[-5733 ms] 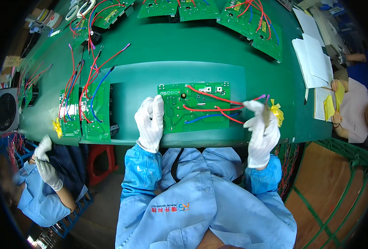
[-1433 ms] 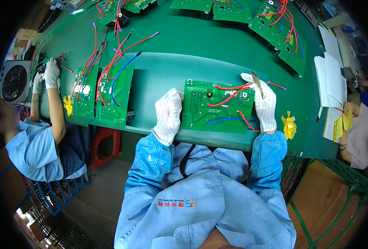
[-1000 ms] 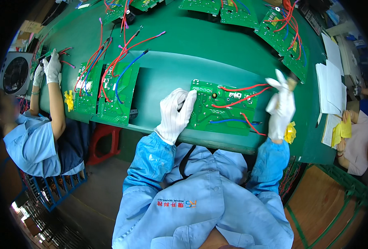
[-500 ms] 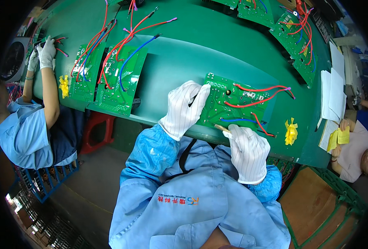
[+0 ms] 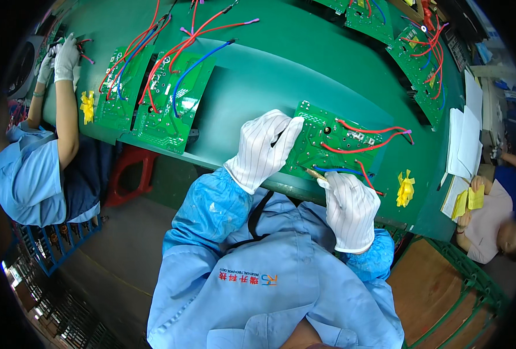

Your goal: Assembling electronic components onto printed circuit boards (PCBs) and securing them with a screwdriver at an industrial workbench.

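Note:
A green circuit board [image 5: 351,152] with red and blue wires lies in front of me at the near edge of the table. My left hand [image 5: 262,150], in a white striped glove, is closed on the board's left edge, thumb and fingers pinching it. In a matching glove, my right hand [image 5: 350,210] is closed around a slim tan pointed tool [image 5: 316,174]. The tool's tip rests on or just over the board's near edge, beside the blue wire; its exact kind is hidden by my fingers.
Two wired boards [image 5: 168,99] lie at the left, and more boards [image 5: 418,75] at the far right. A yellow ribbon bundle [image 5: 405,189] sits right of my board, near white papers [image 5: 463,139]. A co-worker's gloved hands [image 5: 66,58] work at far left; another person holds yellow paper [image 5: 467,200].
The whole view has shifted slightly. The tool in my right hand has moved a little along the board's near edge and tilts differently. My left hand keeps its hold on the board.

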A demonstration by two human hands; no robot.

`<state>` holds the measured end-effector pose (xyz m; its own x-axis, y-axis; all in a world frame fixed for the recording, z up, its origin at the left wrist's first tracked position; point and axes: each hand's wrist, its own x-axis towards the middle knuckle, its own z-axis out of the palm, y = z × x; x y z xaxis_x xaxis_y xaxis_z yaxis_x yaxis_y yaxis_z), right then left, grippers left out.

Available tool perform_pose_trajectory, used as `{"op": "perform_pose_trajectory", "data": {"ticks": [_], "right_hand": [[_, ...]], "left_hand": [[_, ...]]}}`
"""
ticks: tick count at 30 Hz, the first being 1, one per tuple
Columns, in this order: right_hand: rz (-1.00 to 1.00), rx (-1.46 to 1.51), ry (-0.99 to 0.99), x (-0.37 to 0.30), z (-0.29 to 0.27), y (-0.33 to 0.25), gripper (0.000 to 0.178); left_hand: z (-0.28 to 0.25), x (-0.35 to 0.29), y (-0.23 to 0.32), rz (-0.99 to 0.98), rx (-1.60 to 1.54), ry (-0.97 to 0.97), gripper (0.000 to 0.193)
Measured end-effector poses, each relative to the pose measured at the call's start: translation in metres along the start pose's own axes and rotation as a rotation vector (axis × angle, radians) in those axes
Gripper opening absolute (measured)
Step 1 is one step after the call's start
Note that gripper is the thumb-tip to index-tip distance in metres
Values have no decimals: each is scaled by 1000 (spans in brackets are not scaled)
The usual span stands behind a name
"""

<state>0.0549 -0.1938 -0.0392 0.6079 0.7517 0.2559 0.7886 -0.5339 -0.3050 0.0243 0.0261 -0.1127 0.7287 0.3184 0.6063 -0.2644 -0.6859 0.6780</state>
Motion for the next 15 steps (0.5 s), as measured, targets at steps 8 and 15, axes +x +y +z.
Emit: {"op": "perform_pose_trajectory", "data": {"ticks": [8,15], "right_hand": [[-43,49,-55,4,-5,4,32],[-31,48,-7,5,-2,5,30]], "left_hand": [[-3,1,4,-69,-27,-40,12],[-3,3,4,-59,-26,-29,11]]}}
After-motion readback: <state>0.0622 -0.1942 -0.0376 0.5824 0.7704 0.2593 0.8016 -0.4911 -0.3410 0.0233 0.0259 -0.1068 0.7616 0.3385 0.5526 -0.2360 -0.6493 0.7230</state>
